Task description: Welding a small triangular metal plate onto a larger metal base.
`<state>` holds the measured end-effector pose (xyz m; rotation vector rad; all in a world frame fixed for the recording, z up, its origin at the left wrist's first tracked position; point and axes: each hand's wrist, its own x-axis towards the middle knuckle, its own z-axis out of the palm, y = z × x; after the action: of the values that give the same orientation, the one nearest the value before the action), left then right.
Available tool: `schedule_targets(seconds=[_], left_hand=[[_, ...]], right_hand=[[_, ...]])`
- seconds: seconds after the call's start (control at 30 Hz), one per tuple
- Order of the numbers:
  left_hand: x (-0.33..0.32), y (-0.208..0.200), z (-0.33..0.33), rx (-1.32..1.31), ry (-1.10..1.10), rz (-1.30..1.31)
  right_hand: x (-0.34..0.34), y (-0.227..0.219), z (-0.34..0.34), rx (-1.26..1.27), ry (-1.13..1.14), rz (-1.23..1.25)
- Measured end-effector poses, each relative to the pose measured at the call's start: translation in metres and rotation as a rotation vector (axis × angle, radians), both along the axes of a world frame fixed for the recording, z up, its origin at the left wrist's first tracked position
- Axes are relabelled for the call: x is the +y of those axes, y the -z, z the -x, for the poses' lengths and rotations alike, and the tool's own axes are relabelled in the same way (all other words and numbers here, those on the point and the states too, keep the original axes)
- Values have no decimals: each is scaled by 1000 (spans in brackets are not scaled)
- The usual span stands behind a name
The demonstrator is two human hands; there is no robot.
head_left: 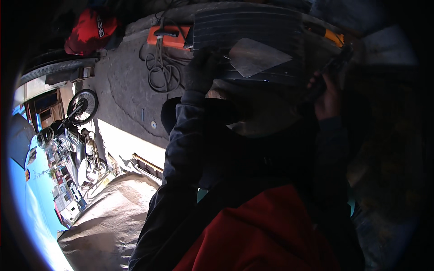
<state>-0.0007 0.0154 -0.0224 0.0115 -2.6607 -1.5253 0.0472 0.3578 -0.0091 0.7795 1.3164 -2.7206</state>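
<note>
My left hand (199,74), in a dark glove, is closed beside the left edge of a dark ribbed metal panel (248,22). A thin, light tip shows just right of its fingers; shade hides what it holds. On the panel lies a flat, grey, four-cornered metal sheet (260,58). To the right, my right hand (329,97) is wrapped round a dark, elongated tool (337,63) that slants up to the right. Its exact kind is lost in the shadow. Behind it, at the panel's far right corner, rests a yellow and black power tool (333,37).
An orange case (169,37) with a black handle and coiled cables (165,77) stands left of the panel. Farther left are a small disc (154,124), a blue stick (143,114), a motorcycle (77,135) and a red cloth item (88,31). A tan tarp (113,217) spreads lower left.
</note>
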Motion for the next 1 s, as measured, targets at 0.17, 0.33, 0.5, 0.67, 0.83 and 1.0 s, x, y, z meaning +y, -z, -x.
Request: schedule_targets(seconds=[0.17,0.33,0.5,0.67,0.83,1.0], left_hand=[[-8,29,-1,-29,-24,-142],[-5,30,-4,2,-4,-49],[2,24,-6,-56,-89,-45],[3,26,-8,-30,-115,39],[3,28,-8,-2,-110,-9],[4,27,-10,-3,-125,48]], right_hand=[[5,5,-1,-27,8,-1],[8,8,-3,-12,17,-5],[10,8,-2,-37,0,8],[9,6,-4,-35,-15,-28],[8,3,-5,-13,-30,-63],[7,0,-6,-18,-26,-82]])
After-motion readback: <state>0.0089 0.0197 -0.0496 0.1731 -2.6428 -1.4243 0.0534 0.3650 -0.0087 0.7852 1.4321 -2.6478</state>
